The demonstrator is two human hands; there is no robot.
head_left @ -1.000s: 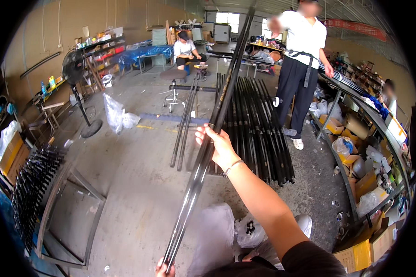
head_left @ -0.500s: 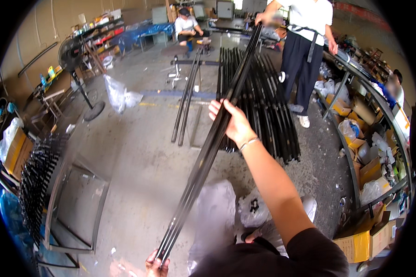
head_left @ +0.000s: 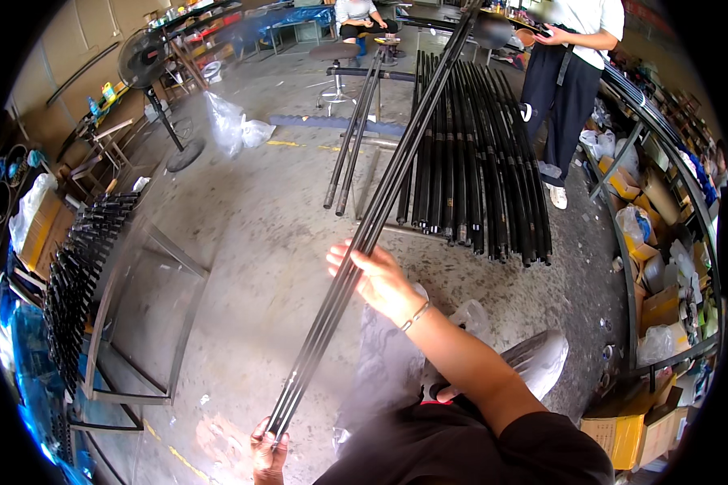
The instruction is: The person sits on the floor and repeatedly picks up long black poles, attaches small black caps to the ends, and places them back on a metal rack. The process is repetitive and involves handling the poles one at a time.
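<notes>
A bundle of long, thin black poles (head_left: 322,323) slants across the view, from low in front of me up toward the far right. My left hand (head_left: 268,454) is closed around its near end. Farther up, my right hand (head_left: 380,283) cradles the same bundle, thumb over the top and fingers underneath, with a bracelet at the wrist. Beyond it, a row of similar black poles (head_left: 477,170) lies side by side on a low support. Two separate poles (head_left: 353,133) lie left of that row.
A person (head_left: 570,81) stands beyond the row. Another sits on the far side, near a round stool (head_left: 334,52). At left are a fan (head_left: 146,73), a metal frame (head_left: 190,323) and stacked short black rods (head_left: 89,267). Shelving with cardboard boxes (head_left: 615,436) lines the right.
My view has tilted down and left. My right hand has slid down the bundle toward my left hand. The standing person's hand has come off the bundle's far end.
</notes>
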